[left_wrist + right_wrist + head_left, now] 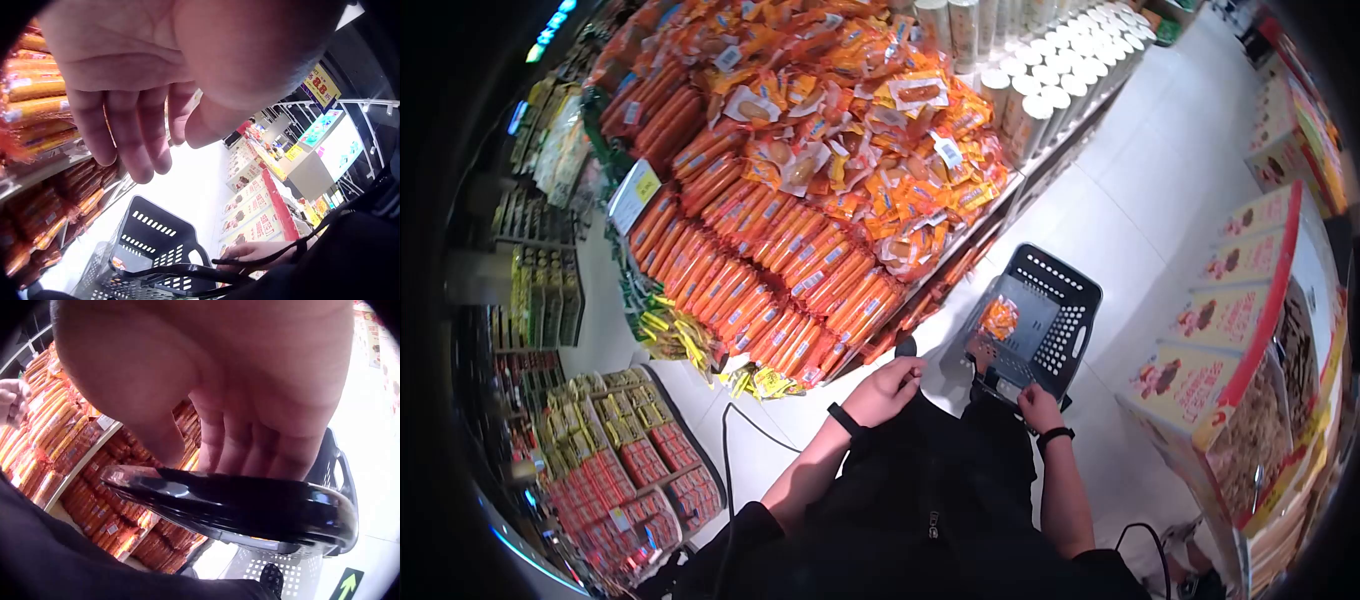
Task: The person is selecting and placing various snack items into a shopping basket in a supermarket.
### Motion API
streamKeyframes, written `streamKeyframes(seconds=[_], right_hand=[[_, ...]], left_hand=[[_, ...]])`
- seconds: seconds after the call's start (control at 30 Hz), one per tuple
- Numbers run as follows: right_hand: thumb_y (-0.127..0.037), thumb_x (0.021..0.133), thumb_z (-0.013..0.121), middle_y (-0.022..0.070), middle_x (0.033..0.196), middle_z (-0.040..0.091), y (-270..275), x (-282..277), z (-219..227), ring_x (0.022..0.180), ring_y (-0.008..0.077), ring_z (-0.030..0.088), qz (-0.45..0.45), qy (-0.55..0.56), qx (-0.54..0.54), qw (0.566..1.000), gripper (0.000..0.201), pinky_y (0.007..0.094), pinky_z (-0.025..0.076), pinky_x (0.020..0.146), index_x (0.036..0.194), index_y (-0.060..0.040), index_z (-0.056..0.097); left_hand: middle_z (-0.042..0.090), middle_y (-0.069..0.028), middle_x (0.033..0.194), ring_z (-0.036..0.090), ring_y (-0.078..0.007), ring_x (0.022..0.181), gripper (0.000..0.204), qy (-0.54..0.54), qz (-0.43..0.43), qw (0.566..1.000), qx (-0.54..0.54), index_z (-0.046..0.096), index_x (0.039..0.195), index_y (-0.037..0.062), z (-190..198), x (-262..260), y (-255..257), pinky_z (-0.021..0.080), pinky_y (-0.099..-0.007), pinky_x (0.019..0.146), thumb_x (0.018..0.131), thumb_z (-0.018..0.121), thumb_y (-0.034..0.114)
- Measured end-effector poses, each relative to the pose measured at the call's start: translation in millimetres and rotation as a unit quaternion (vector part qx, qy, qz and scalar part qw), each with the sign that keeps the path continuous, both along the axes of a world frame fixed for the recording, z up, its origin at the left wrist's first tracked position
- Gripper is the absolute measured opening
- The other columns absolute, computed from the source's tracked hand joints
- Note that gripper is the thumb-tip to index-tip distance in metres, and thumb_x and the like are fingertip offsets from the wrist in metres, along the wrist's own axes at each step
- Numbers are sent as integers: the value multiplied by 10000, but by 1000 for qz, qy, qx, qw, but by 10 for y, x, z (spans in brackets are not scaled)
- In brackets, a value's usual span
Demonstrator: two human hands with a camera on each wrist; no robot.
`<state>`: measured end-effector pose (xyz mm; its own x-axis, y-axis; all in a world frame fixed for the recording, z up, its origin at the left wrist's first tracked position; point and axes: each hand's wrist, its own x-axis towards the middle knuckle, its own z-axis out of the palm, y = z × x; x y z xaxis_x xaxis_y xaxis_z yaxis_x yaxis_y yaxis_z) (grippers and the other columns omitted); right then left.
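My right hand grips the black handle of a dark grey shopping basket, its fingers curled round the bar in the right wrist view. Inside the basket lies an orange plastic packet. My left hand is held in front of my body, near the lower edge of the sausage display, and holds nothing. In the left wrist view its fingers hang loosely bent, with the basket beyond them.
Orange-wrapped sausages are stacked in rows on a sloping display, with loose packets heaped behind. White-lidded canisters stand at its far end. To the right are printed cardboard bins; at lower left, a shelf of small packs. Pale tiled floor runs between.
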<state>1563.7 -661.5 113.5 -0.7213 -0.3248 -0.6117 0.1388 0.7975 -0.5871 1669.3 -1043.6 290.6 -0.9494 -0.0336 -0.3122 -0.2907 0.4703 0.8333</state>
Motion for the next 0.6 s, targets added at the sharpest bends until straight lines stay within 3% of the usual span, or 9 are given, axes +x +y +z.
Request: streamKeyframes(seconds=[0.1, 0.2, 0.3, 0.33, 0.5, 0.57, 0.6], right_hand=[[-240, 996, 691, 241, 986, 777, 213, -156, -37, 991, 441, 756, 32, -16, -18, 999, 241, 511, 591, 887, 1064, -10, 705], [-210, 1007, 695, 186, 921, 782, 188, -455, -162, 846, 330, 778, 34, 44, -65, 996, 212, 429, 602, 796, 1055, -4, 719], [-144, 1031, 670, 181, 915, 784, -96, -957, -165, 809, 286, 775, 28, 63, -159, 985, 175, 396, 596, 759, 1093, 15, 710], [-101, 1045, 657, 168, 905, 784, -316, -1147, 157, 812, 250, 772, 50, 102, -156, 981, 157, 370, 592, 747, 1128, 26, 697], [-107, 1049, 669, 159, 971, 784, -1391, -1953, 742, 878, 232, 774, 104, 149, -248, 952, 174, 348, 603, 810, 1174, 14, 682], [-129, 1055, 663, 196, 994, 783, -1900, -2145, 1242, 906, 301, 787, 130, 141, -285, 939, 207, 392, 612, 814, 1191, 26, 678], [-134, 1056, 669, 192, 1006, 782, -2170, -2232, 1447, 900, 286, 785, 146, 143, -295, 933, 219, 384, 611, 807, 1205, 27, 676]], left_hand=[[696, -144, 1228, 704, -269, 1160, 377, 9, 36, 999, -10, 598, 1431, 21, 158, -229, 241, 565, -375, 1006, 1065, 655, 89], [683, -151, 1246, 695, -267, 1170, 399, 33, 79, 995, -59, 579, 1449, 16, 363, -383, 309, 560, -378, 1026, 1060, 648, 71], [679, -155, 1252, 693, -267, 1176, 404, 37, 127, 990, -40, 571, 1453, 9, 435, -392, 287, 561, -383, 1034, 1059, 641, 60], [679, -156, 1250, 689, -261, 1171, 411, 55, 132, 989, -47, 561, 1458, -2, 350, -343, 255, 560, -382, 1031, 1058, 635, 56], [700, -163, 1210, 700, -292, 1149, 403, 39, 182, 982, -14, 575, 1440, 8, 304, -154, 206, 560, -392, 1019, 1060, 620, 131], [698, -156, 1207, 699, -288, 1125, 410, 47, 189, 981, -5, 563, 1445, 1, 225, -111, 132, 561, -390, 1015, 1057, 621, 119], [697, -156, 1206, 697, -286, 1122, 412, 55, 192, 980, 1, 560, 1447, -2, 195, -100, 78, 561, -390, 1013, 1057, 619, 115]])
